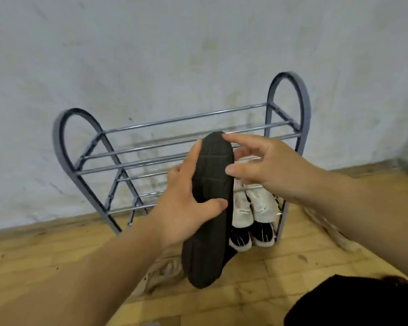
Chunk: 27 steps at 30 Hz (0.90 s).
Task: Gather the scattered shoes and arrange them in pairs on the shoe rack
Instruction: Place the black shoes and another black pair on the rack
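Note:
A dark brown shoe point(210, 222) is held up sole-first in front of the grey metal shoe rack point(64, 140). My left hand point(186, 203) grips it at mid-sole, thumb across the sole and fingers along its left edge. My right hand point(264, 168) touches the shoe's toe end with fingertip and thumb, fingers spread. Behind the shoe, a pair of white sneakers point(252, 205) sits on a lower right shelf. Below them stands a pair of black-and-white sneakers point(252, 236). The rack's upper shelves show bare bars.
The rack stands against a stained white wall point(151, 55) on a wooden floor point(280, 267). A light-coloured shoe point(160, 274) lies on the floor below my left wrist, partly hidden. Another pale shoe point(335, 234) lies right of the rack. A dark item point(353, 302) fills the lower right corner.

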Each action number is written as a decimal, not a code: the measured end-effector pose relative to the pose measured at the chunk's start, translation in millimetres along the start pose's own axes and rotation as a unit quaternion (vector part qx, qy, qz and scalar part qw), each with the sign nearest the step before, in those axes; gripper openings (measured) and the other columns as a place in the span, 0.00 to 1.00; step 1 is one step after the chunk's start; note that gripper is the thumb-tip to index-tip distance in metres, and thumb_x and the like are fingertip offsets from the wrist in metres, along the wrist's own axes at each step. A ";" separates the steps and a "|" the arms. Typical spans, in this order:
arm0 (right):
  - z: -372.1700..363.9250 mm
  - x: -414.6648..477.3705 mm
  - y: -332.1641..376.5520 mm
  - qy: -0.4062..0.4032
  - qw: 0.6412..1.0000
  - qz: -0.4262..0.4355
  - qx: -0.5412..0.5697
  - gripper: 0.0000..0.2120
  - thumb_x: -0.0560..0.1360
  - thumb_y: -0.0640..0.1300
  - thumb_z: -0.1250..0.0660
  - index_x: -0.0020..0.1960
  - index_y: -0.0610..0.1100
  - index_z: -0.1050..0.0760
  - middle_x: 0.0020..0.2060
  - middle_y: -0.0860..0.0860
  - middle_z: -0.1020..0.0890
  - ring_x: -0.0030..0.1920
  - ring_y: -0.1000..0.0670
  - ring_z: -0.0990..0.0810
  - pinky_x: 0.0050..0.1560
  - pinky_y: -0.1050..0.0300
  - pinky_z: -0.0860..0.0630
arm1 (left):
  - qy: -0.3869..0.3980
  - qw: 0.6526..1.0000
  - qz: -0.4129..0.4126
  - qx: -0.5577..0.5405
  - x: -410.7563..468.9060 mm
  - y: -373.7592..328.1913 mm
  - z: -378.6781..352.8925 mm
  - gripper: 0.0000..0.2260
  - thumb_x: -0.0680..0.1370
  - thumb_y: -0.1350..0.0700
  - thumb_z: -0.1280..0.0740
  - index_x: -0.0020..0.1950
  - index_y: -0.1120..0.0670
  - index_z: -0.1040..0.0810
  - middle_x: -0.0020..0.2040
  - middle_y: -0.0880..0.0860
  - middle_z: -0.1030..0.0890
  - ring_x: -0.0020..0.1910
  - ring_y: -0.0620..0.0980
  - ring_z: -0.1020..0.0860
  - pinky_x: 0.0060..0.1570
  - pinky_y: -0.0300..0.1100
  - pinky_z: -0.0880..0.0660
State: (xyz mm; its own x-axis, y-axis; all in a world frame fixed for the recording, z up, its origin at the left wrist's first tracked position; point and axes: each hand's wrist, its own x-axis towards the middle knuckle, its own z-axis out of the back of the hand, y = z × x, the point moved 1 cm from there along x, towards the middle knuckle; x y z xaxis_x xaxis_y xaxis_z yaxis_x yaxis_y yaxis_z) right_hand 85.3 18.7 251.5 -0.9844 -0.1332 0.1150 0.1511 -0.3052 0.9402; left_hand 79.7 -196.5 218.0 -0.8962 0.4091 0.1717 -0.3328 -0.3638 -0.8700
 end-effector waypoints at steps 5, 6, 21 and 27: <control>-29.1 -3.1 56.4 -0.031 0.998 0.053 -0.006 0.26 0.73 0.59 0.25 0.67 0.75 0.30 0.70 0.66 0.27 0.65 0.59 0.24 0.65 0.53 0.27 | 0.003 0.993 0.003 -0.114 -32.0 -40.2 52.4 0.41 0.80 0.61 0.30 0.73 0.20 0.45 0.66 0.40 0.22 0.57 0.47 0.16 0.51 0.48 0.17; -36.5 -5.3 56.5 -0.032 0.998 0.052 0.003 0.25 0.75 0.58 0.26 0.67 0.75 0.30 0.69 0.67 0.28 0.66 0.60 0.25 0.67 0.53 0.28 | -0.005 0.991 0.010 -0.132 -39.8 -37.6 57.5 0.39 0.82 0.63 0.34 0.74 0.22 0.43 0.63 0.44 0.18 0.52 0.48 0.15 0.48 0.46 0.18; -67.1 -17.4 16.4 -0.014 0.987 -0.050 0.152 0.26 0.80 0.33 0.33 0.73 0.55 0.27 0.49 0.50 0.12 0.46 0.53 0.13 0.44 0.62 0.19 | -0.020 0.956 0.082 -0.280 -43.8 -9.3 71.2 0.23 0.86 0.62 0.45 0.71 0.38 0.23 0.61 0.57 0.16 0.59 0.58 0.17 0.52 0.49 0.21; -76.7 -5.7 7.4 0.000 0.985 -0.076 0.153 0.28 0.79 0.32 0.31 0.72 0.55 0.27 0.42 0.50 0.13 0.44 0.51 0.16 0.46 0.59 0.19 | -0.038 0.961 0.087 -0.261 -47.2 1.3 78.2 0.23 0.80 0.58 0.34 0.74 0.42 0.25 0.64 0.50 0.16 0.63 0.53 0.18 0.65 0.53 0.25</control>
State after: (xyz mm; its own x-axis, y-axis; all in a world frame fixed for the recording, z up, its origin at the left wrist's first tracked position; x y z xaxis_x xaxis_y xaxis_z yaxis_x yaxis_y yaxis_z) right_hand 98.9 -55.2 233.1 -0.9935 -0.1085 -0.0348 -0.0324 -0.0239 0.9992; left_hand 98.6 -281.7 244.9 -0.9504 0.3106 0.0177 -0.0004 0.0558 -0.9984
